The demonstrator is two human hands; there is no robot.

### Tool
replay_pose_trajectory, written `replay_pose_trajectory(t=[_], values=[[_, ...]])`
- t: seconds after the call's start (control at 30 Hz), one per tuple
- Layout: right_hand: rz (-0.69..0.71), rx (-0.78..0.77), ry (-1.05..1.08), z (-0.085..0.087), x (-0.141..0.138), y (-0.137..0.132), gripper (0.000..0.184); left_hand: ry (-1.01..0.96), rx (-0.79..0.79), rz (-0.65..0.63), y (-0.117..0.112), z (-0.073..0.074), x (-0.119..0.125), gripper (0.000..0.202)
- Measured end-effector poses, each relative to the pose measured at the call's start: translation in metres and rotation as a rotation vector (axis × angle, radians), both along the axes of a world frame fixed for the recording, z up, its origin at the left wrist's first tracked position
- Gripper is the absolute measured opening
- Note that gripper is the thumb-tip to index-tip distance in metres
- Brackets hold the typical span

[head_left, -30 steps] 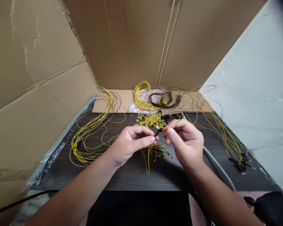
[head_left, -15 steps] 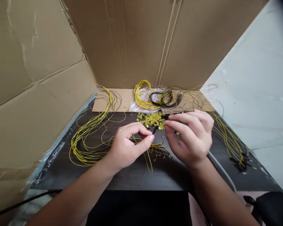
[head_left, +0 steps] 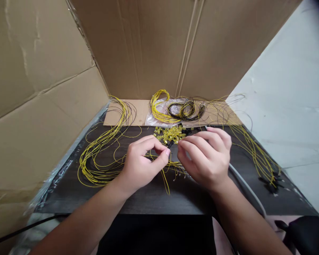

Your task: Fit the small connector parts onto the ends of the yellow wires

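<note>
Between the thumb and forefinger of my left hand (head_left: 143,163) is a small black plastic connector piece (head_left: 170,144), its tip pointing up and to the right. My right hand (head_left: 206,157) is just to the right, a small gap away. Its thumb and fingertips are pressed together, and what they hold, if anything, is hidden. Behind the fingertips lies a pile of small clear-yellow plastic pieces (head_left: 168,134). A few black pieces (head_left: 186,131) sit at the pile's right side. Under my left hand, thin yellow and black wires (head_left: 101,173) run to small metal-tipped ends (head_left: 179,170).
Coiled yellow and black wires (head_left: 159,113) lie on a plastic bag at the back. At the right, a yellow wire bundle (head_left: 251,148) ends in black connectors (head_left: 271,184). A grey cable (head_left: 247,184) passes by my right wrist. Cardboard walls (head_left: 154,49) rise behind and at left.
My right hand has moved left and slightly down, closer to my left hand. The left hand has shifted slightly left with the black connector piece still pinched.
</note>
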State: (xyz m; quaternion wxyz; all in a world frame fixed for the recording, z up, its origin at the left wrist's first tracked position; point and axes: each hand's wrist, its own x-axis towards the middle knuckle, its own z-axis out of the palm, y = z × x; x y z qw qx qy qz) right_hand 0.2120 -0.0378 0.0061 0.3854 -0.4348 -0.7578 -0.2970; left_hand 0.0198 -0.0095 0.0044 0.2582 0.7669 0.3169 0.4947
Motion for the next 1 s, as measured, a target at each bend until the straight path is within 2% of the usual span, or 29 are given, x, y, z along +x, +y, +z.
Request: replay_pose_trajectory(t=[0.27,0.63,0.77,1.0], values=[[-0.015,-0.022,-0.065,-0.0015,-0.0043,0.0012,0.01,0.129,0.194,0.134,0.0004,-0.0032,0.0,0.011],[0.05,-0.039,-0.054,-0.003,-0.0027,0.0006,0.014,0.131,0.056,0.101,-0.0009,-0.0024,0.0016,0.004],[0.046,-0.075,-0.091,-0.0052,-0.0032,0.0025,0.016,0.117,0.082,0.162,0.0002,-0.0041,0.001,0.006],[-0.022,-0.143,-0.138,-0.0054,-0.0066,0.0047,0.003,0.154,0.157,0.211,0.0011,-0.0068,0.0007,0.009]])
